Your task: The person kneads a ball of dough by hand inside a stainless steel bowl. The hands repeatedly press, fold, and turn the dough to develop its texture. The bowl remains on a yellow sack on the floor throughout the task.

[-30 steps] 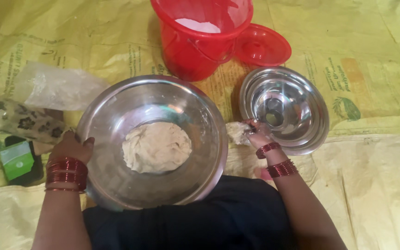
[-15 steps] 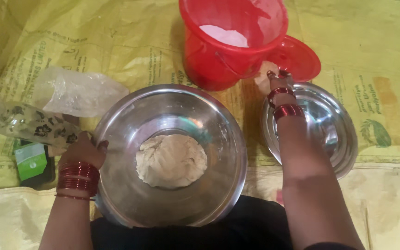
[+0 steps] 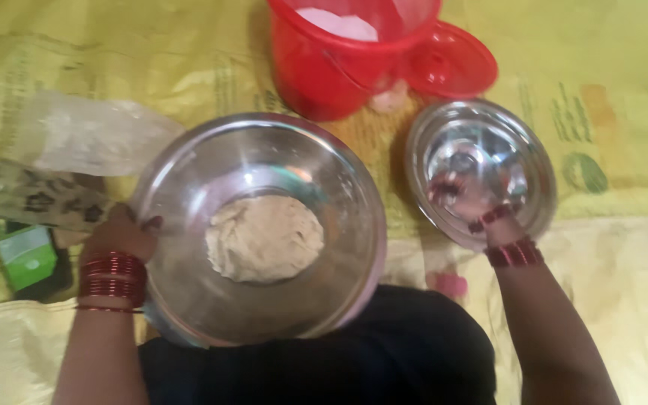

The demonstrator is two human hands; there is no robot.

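Steel of the large bowl (image 3: 258, 225), holding a lump of dough (image 3: 264, 238), is gripped at its left rim by the left hand (image 3: 120, 234). Further right, the right hand (image 3: 468, 201) rests inside the small steel bowl (image 3: 481, 169); its grip is blurred and cannot be told. A red bucket (image 3: 339, 56) is seen behind, all on a yellow floor sheet (image 3: 624, 90).

large steel bowl (image 3: 256, 225) sitting upright, holding a pale dough lump (image 3: 264, 238) at its centre; smaller empty steel bowl (image 3: 481, 169) lying just to its right.
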